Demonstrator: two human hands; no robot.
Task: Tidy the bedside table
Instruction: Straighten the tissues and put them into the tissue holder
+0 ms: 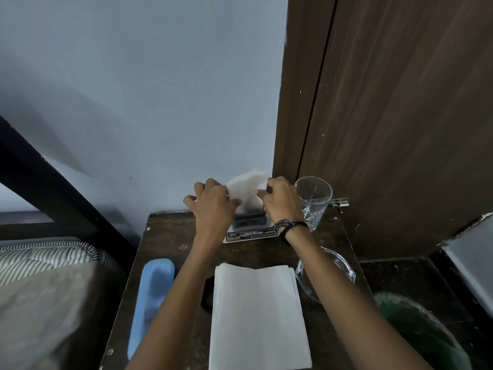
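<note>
**Q:** ok so what are the hands doing?

**A:** From where I'm watching, both are up at the far end of the bedside table [170, 236]. My left hand [213, 204] has its fingers curled closed on the left edge of a white tissue [246, 188], and my right hand [281, 200] is pinched on the right edge of the same sheet. The tissue stands up between them, right over a dark holder [249, 218] that sits on a small tray with an OPEL sticker [252, 234] on its near rim. Can't tell if the bottom of the tissue is actually inside the holder, the hands cover that bit. There's a dark wristband [290, 225] on the right wrist.

**Q:** and the rest of the table?

**A:** Just right of the right hand there's a tall clear glass [313, 201], upright, at the far right corner. Nearer, under my right forearm, a clear glass bowl [336, 265] sits at the right edge. In the middle near part, a flat stack of white napkins [256, 316]. Left of that, past my left forearm, a long light blue case [152, 297] lies along the left edge. Something dark peeks out between the napkins and my arm, can't make it out.

**Q:** around it?

**A:** Striped mattress [53, 255] to the left, brown wooden door [400, 116] far right, something green [416, 332] low on the right.
</note>
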